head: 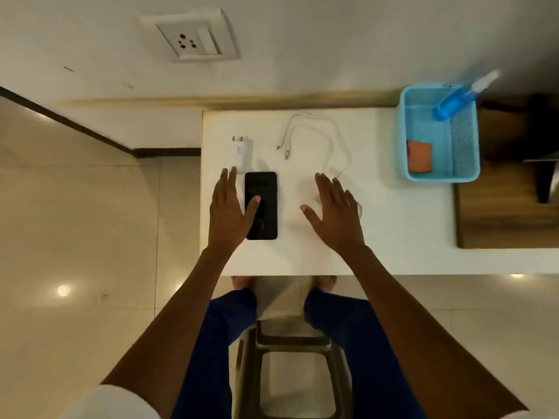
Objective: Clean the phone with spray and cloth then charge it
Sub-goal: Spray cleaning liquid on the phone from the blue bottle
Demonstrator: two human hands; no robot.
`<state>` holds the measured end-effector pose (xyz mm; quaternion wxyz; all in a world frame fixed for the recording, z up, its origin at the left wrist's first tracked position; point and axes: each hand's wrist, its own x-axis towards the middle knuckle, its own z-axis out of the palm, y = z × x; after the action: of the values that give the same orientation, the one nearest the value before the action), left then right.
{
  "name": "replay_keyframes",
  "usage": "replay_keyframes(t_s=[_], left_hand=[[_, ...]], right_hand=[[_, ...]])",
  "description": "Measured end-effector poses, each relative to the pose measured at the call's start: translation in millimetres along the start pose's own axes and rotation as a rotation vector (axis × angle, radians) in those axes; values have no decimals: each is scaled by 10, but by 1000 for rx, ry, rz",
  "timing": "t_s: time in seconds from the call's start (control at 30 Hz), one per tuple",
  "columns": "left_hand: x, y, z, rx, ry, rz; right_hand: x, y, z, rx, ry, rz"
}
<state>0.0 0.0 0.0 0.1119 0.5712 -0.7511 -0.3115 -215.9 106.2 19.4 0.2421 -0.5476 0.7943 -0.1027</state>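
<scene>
A black phone (266, 189) lies face up on the white table (393, 225). My left hand (229, 213) is flat beside the phone's left edge, its thumb resting on the screen. My right hand (334, 211) is spread flat on the table to the right of the phone and holds nothing. A white charger plug (240, 154) lies just beyond the phone. A white cable (317, 137) loops across the table's middle and runs under my right hand. At the far right a blue basket (408, 128) holds a blue spray bottle (453, 99) and an orange cloth (419, 157).
A wall socket (193, 37) with a switch sits on the wall above the table's left end. A wooden surface (508, 207) adjoins the table on the right. A dark stool (293, 367) stands between my legs below the table's front edge.
</scene>
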Motion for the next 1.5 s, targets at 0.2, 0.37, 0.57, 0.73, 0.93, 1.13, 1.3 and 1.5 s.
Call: replay_keyframes(t_s=[0.2, 0.37, 0.57, 0.73, 0.93, 1.13, 1.3, 1.5], left_hand=[[95, -263, 248, -77, 97, -8], [7, -416, 278, -149, 93, -41], [-351, -433, 206, -65, -50, -78], [-666, -289, 117, -124, -114, -114], [-667, -141, -69, -147, -88, -91], [-312, -16, -35, -120, 43, -85], [223, 91, -51, -80, 196, -78], [767, 142, -30, 33, 188, -110]], right_hand=[[191, 168, 346, -180, 61, -72], [101, 167, 502, -269, 90, -129], [-215, 205, 546, -350, 67, -123], [-563, 254, 542, -356, 42, -124], [-556, 236, 404, -328, -8, -137], [-174, 133, 263, -264, 89, -165], [342, 82, 177, -297, 209, -242], [777, 108, 214, -336, 217, -271]])
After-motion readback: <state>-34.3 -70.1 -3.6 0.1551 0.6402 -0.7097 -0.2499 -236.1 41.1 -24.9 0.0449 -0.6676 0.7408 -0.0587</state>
